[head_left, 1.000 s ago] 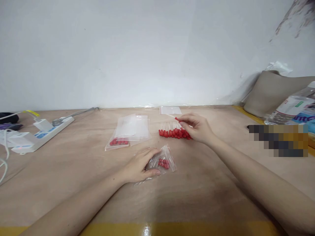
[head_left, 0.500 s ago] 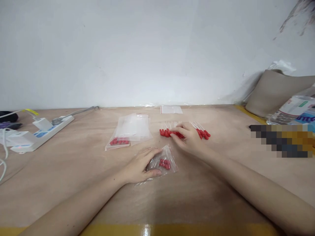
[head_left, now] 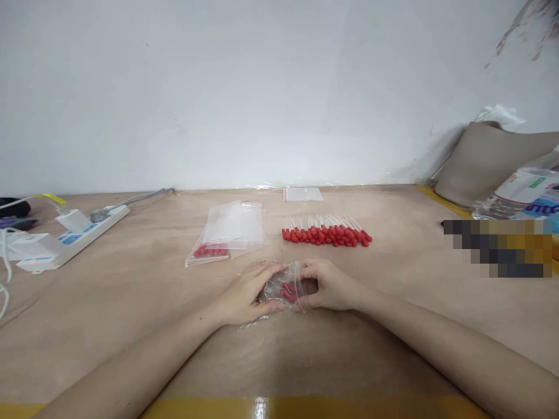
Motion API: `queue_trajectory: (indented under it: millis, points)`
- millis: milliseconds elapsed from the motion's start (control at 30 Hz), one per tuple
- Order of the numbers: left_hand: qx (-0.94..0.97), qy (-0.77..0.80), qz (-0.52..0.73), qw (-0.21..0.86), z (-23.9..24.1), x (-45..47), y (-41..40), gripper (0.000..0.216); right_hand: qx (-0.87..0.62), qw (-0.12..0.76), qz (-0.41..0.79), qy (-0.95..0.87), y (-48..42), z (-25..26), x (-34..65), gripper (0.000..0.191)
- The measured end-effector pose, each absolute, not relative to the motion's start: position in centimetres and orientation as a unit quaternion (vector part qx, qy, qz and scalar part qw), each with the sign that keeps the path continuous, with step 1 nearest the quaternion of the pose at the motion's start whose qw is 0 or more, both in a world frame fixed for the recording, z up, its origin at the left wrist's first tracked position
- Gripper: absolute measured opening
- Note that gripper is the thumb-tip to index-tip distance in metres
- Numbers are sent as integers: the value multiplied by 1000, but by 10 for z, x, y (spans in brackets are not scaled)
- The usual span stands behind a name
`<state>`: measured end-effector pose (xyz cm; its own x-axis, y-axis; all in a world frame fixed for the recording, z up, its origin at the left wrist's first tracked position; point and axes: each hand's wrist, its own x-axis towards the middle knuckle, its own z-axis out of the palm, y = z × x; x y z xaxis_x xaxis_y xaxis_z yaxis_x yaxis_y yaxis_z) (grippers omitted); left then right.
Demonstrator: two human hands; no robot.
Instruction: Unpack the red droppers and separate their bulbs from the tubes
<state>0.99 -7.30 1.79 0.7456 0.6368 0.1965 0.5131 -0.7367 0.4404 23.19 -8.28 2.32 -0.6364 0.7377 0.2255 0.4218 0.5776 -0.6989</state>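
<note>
A clear plastic zip bag [head_left: 269, 288] lies on the table between my two hands, with several red-tipped pieces [head_left: 289, 291] inside. My left hand [head_left: 255, 294] holds the bag from the left, its thumb along the near side and fingers along the far side. At the bag's right edge, my right hand [head_left: 325, 285] grips with thumb and fingers curved; whether anything else is inside that grasp is hidden. Beyond it lies a row of white sticks with red tips [head_left: 327, 234].
Left of the row lies a stack of plastic bags [head_left: 236, 224], the lowest with red-tipped pieces inside. Another flat bag [head_left: 303, 194] rests near the wall. A power strip [head_left: 74, 241] with cables is at far left; a plastic bottle [head_left: 513, 192] stands at far right.
My right hand has come back from the red-tipped row to the bag's right edge, uncovering the row. My left hand stays on the bag.
</note>
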Motion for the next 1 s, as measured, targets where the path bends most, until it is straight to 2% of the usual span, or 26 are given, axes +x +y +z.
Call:
queue_trajectory:
  millis: [233, 467, 600, 733, 1000]
  points:
    - [916, 317, 165, 182, 17, 10, -73, 61, -392, 250, 357, -810, -88, 28, 228, 14]
    - [917, 322, 161, 174, 15, 9, -71, 62, -396, 247, 397, -791, -91, 24, 228, 21]
    - [915, 323, 163, 177, 15, 9, -72, 64, -406, 314, 466, -721, -84, 19, 226, 14]
    - [914, 320, 166, 186, 18, 10, -73, 64, -407, 361, 545, -638, -74, 23, 232, 25]
    - [910, 330, 153, 197, 19, 9, -74, 66, -387, 323, 560, -657, -59, 49, 265, 32]
